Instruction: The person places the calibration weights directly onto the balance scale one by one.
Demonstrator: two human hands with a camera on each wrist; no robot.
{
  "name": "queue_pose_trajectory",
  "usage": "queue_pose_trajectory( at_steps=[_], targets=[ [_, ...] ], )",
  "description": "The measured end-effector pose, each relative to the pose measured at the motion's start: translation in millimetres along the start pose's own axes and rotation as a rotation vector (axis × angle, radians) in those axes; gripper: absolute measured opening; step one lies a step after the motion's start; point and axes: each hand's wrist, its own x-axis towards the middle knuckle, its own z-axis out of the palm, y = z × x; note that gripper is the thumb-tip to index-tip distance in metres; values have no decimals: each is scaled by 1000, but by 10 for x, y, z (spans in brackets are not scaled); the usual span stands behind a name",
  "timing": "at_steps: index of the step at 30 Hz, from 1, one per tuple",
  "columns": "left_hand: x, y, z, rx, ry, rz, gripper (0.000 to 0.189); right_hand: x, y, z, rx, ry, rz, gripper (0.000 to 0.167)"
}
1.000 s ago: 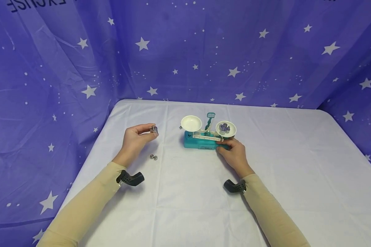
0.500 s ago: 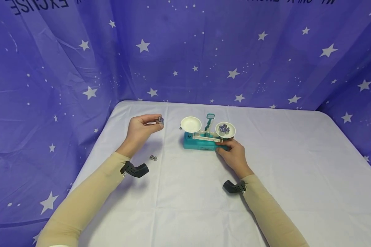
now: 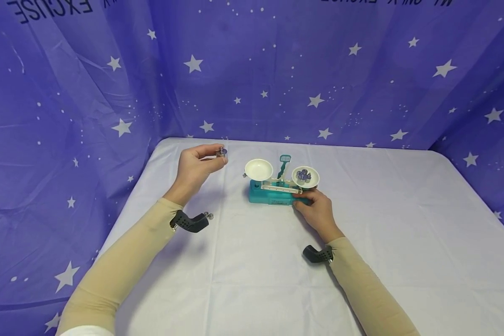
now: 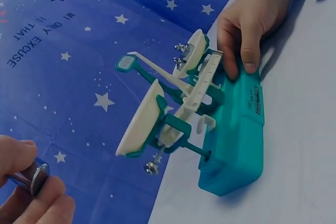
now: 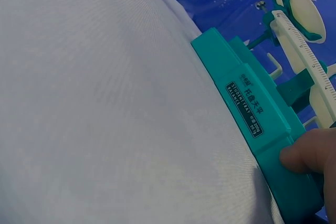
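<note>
Toward the left of the desk (image 3: 256,261), the left hand (image 3: 192,167) hangs in the air, thumb and fingers pinching a metal weight (image 3: 221,152) by its sides. The weight's knob points up, which presumably leaves its underside free for setting down upright. Below that wrist in the head view, two small weights (image 3: 209,215) lie side by side on the desk, partly covered by the wrist camera (image 3: 192,223); their place suggests spares within the left hand's reach, well apart from the balance (image 3: 273,198).

Farther right, near the middle of the far edge, the balance stands on its teal base. Its left pan (image 3: 259,170) is the one nearer the pinched weight, though not touching it. Between the pans rises the scale plate (image 3: 284,160). The right pan (image 3: 315,181) bears a cluster of weights (image 3: 304,175), too small to count; it seems to sit slightly lower than the left pan, as such a load would explain.

The right hand (image 3: 318,210) pinches the base's right end, thumb pressed on the front face, the other fingers partly hidden behind, likely to steady a light stand from sliding or tipping.
</note>
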Motion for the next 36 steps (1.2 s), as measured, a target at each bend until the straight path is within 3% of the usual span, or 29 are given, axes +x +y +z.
queue_pose_trajectory(
  at_steps=[17, 27, 36],
  targets=[
    [118, 147, 124, 36, -11, 10, 42, -2, -16, -14, 1, -5, -5, 22],
    [191, 145, 347, 24, -58, 31, 39, 2, -8, -18, 0, -5, -13, 22],
    [231, 126, 609, 174, -105, 24, 34, 9, -2, -11, 7, 1, -6, 21]
  ],
)
